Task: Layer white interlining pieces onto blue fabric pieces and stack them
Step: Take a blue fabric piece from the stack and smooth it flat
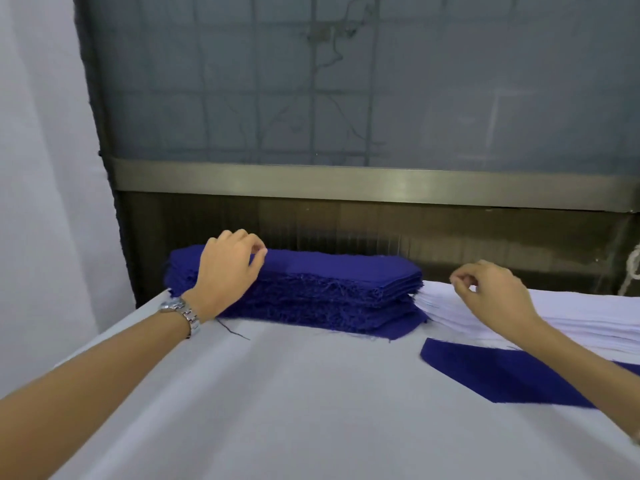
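White cloth covers the counter (277, 393) from the near edge to the far edge.

Blue stack (329, 285): a thick pile of cut pieces with frayed edges, at the far edge, left of centre. It touches the white stack at its right end.

White stack (588, 323): interlining sheets along the far edge at the right, running out of view past the right edge.

Blue piece (502, 372): a single piece lying flat in front of the white stack, towards the right edge. It is bare, with no interlining on it, and is partly hidden under the right forearm.

Left hand (228, 268): rests on the left end of the blue stack, fingers curled, thumb and forefinger closed together at the top layer. It appears to pinch the topmost piece.

Right hand (495, 289): over the left end of the white stack, fingers curled, thumb and forefinger pinched at the top sheet. Whether only one sheet is caught cannot be told.

Watch (183, 311): on the left wrist. Thread (235, 330): loose on the cloth, just in front of the blue stack.

Assessment: the step in hand is picking up, one layer from each stack. The next move calls for peeling off a single white sheet cleanly and laying it square on the bare blue piece, edges matched, before a further blue piece goes on top.
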Motion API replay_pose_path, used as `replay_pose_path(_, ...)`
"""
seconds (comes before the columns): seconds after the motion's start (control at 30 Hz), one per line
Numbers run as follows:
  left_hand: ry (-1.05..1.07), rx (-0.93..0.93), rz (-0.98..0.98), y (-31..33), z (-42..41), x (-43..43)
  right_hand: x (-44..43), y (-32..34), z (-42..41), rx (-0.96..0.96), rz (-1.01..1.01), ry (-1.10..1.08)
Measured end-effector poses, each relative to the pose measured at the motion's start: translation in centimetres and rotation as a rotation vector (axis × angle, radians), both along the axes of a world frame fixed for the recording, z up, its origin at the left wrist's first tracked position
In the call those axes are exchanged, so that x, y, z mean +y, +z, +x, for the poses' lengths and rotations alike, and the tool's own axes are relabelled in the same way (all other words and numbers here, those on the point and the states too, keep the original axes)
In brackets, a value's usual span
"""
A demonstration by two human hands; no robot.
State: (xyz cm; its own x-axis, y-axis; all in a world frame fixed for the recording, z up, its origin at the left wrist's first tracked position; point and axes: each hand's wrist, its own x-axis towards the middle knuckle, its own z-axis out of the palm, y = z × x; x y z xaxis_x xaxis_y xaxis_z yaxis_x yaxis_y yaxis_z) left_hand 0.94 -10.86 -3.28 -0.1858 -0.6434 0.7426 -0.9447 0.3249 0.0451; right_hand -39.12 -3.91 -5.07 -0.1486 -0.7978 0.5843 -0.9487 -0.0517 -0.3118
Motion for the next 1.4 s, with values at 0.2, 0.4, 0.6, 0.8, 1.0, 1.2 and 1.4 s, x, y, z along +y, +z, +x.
replay_pose_path(0.2,0.159,-0.062,0.152,0.3,6.1,-2.9,-4.1,0.5,4.3,-0.075,-0.008,0.047)
replay_pose_path(0.4,0.189,-0.015,0.282,0.5,8.0,-4.2,-6.9,0.6,5.7,-0.150,0.105,0.050)
replay_pose_path(0.6,0.166,-0.048,0.322,0.9,8.5,-4.7,-7.2,0.7,6.1,-0.195,0.075,0.057)
replay_pose_path(0.8,0.138,-0.021,0.374,1.3,9.1,-4.9,-8.1,1.5,6.3,-0.417,0.154,0.115)
replay_pose_path(1.0,0.142,-0.008,0.391,1.4,8.9,-4.8,-8.7,2.0,6.2,-0.641,0.226,0.145)
replay_pose_path(1.2,0.126,0.023,0.411,1.3,8.8,-4.9,-8.2,2.0,6.6,-0.491,0.154,0.141)
replay_pose_path(1.4,0.111,0.039,0.418,1.2,8.9,-5.0,-7.4,2.0,7.3,-0.131,0.010,0.187)
